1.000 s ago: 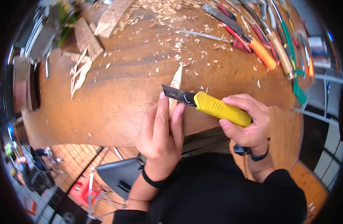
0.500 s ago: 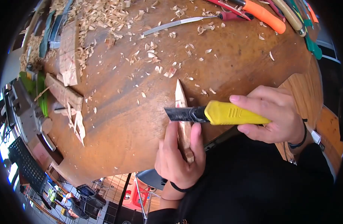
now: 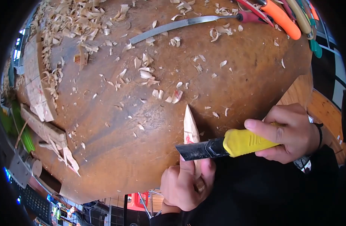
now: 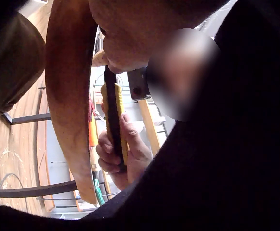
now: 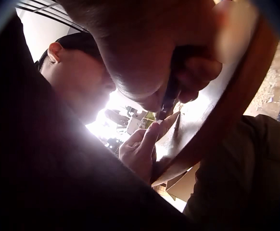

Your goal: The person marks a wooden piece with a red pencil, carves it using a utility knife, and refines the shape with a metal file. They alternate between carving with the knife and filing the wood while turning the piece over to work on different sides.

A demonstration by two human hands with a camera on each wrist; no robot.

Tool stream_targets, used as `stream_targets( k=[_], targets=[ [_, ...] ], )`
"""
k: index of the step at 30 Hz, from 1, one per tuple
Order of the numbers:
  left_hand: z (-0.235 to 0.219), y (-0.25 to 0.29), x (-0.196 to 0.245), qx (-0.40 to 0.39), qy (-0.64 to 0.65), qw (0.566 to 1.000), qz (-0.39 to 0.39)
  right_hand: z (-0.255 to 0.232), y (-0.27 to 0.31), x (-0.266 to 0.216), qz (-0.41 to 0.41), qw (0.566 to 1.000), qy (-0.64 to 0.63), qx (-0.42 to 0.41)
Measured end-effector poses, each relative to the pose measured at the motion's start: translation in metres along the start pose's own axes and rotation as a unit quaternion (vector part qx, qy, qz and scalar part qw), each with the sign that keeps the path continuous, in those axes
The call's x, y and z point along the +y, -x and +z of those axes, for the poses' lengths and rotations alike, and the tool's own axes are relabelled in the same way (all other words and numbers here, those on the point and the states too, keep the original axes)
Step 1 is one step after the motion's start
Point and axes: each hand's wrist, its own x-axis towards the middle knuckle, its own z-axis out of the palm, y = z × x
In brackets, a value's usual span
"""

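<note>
The stick [image 3: 190,126] is above the surface [image 3: 240,94], close to the near edge, its pointed tip aimed away from the person; a red mark shows on its side. Of the hands, the left [image 3: 188,188] pinches the stick's lower part between thumb and fingers, and the right [image 3: 289,133] grips the yellow knife [image 3: 252,143] to the stick's right, the dark blade lying across the stick. Small shavings [image 3: 176,96] lie just beyond the stick's tip. Farther beyond the stick is a file [image 3: 173,28]; well to the stick's left are a board [image 3: 35,83] and splinters [image 3: 69,160].
</note>
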Motion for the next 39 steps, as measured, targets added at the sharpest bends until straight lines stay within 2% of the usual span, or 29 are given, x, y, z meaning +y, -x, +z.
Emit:
stream_targets(
  k=[1, 3, 5, 8, 12, 14, 16, 19, 25, 28, 30, 31, 33, 36, 37, 39],
  targets=[
    [-0.002, -0.001, 0.003, -0.033, -0.011, 0.999, -0.026, 0.0, 0.0, -0.003, 0.004, 1.0, 0.0, -0.003],
    [0.005, 0.002, -0.002, -0.024, -0.006, 1.0, -0.017, 0.0, 0.001, -0.008, 0.016, 1.0, 0.007, 0.004],
    [0.016, 0.004, -0.006, 0.069, -0.005, 0.997, 0.041, -0.001, -0.001, -0.013, 0.023, 1.0, 0.013, 0.006],
    [0.021, 0.0, -0.007, 0.098, -0.009, 0.994, 0.052, -0.003, -0.005, -0.016, 0.01, 0.999, 0.029, -0.009],
    [0.012, -0.001, -0.003, 0.067, -0.03, 0.996, 0.041, -0.005, -0.007, -0.017, 0.004, 0.999, 0.049, -0.008],
    [0.007, -0.003, -0.002, 0.019, 0.0, 1.0, 0.017, -0.001, -0.005, -0.018, 0.003, 0.998, 0.058, -0.008],
    [0.008, 0.002, -0.006, 0.023, 0.012, 1.0, 0.017, 0.004, -0.001, -0.022, 0.022, 0.997, 0.059, 0.035],
    [0.012, 0.004, -0.009, 0.038, 0.024, 0.999, 0.018, -0.002, 0.013, -0.025, 0.037, 0.996, 0.077, 0.016],
    [0.01, -0.003, 0.001, 0.012, -0.012, 1.0, -0.003, -0.005, 0.012, -0.03, 0.053, 0.995, 0.084, 0.005],
    [0.015, -0.003, -0.003, 0.029, -0.023, 0.999, 0.017, -0.009, 0.001, -0.032, 0.037, 0.994, 0.096, -0.03],
    [0.023, -0.004, -0.01, 0.103, -0.042, 0.991, 0.072, -0.01, -0.006, -0.031, 0.031, 0.993, 0.11, -0.038],
    [0.02, -0.004, -0.007, 0.104, -0.043, 0.991, 0.074, -0.01, -0.008, -0.03, 0.025, 0.991, 0.125, -0.046],
    [0.011, -0.005, 0.005, 0.019, -0.037, 0.999, -0.002, -0.009, -0.008, -0.027, 0.017, 0.991, 0.128, -0.039],
    [0.008, -0.003, 0.003, 0.004, -0.037, 0.999, -0.002, -0.006, 0.0, -0.022, 0.015, 0.993, 0.115, -0.015],
    [0.011, -0.003, -0.001, 0.004, -0.036, 0.999, -0.004, -0.005, 0.004, -0.021, 0.017, 0.995, 0.1, 0.002],
    [0.02, -0.002, -0.011, 0.088, -0.006, 0.994, 0.065, -0.006, 0.013, -0.024, 0.022, 0.996, 0.086, -0.001]
  ],
)
